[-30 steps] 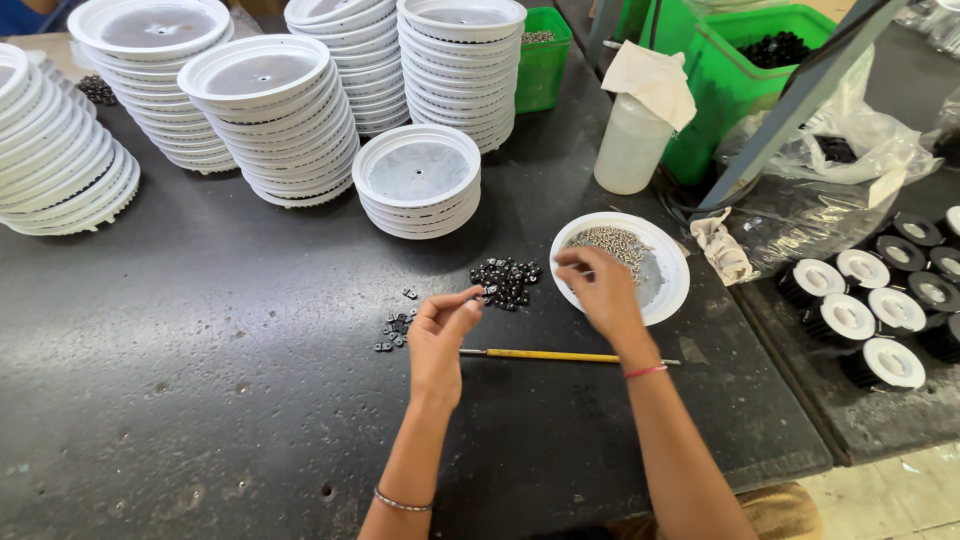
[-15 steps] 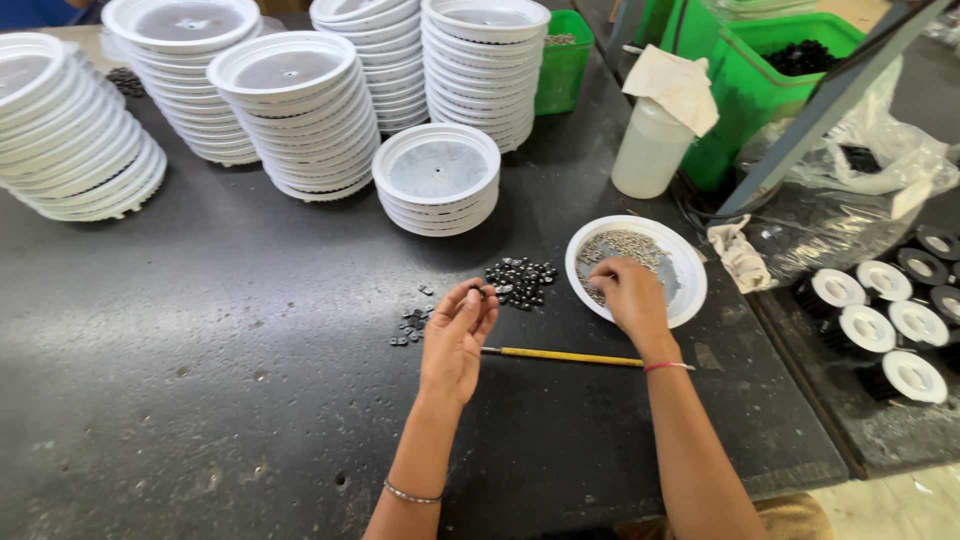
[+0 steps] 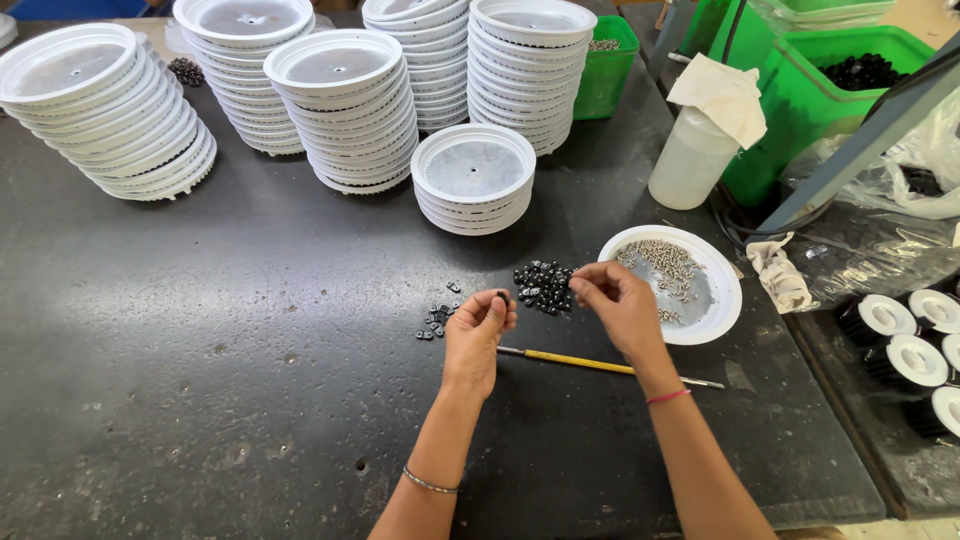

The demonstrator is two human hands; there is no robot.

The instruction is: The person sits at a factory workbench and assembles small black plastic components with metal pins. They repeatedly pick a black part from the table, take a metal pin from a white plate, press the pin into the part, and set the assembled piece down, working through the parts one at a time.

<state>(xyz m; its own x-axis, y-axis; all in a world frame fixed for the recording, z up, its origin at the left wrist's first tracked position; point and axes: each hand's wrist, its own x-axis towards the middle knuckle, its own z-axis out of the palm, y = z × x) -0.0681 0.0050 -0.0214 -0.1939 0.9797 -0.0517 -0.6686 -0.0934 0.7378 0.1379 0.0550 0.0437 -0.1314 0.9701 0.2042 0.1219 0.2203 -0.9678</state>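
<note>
My left hand [image 3: 478, 328] pinches a small black part between thumb and fingertips, just right of a scatter of small black parts [image 3: 434, 318]. My right hand [image 3: 618, 306] has its fingertips drawn together next to a pile of small black pieces [image 3: 543, 284], and seems to pinch something tiny; I cannot make it out. To the right of that hand lies a white dish [image 3: 712, 310] with several small metal screws [image 3: 664, 262] in it. A thin yellow-handled tool [image 3: 578, 360] lies on the dark table [image 3: 220, 380] below both hands.
Stacks of white round housings [image 3: 350, 110] fill the far side, with a short stack [image 3: 473, 180] nearest. A white plastic bottle [image 3: 692, 158] under a cloth, green bins [image 3: 800, 110], a rag [image 3: 780, 275] and round black-and-white lamp parts [image 3: 905, 335] sit to the right.
My right hand has left the white dish and moved left toward my left hand. My left hand has stayed in place with its fingers pinched.
</note>
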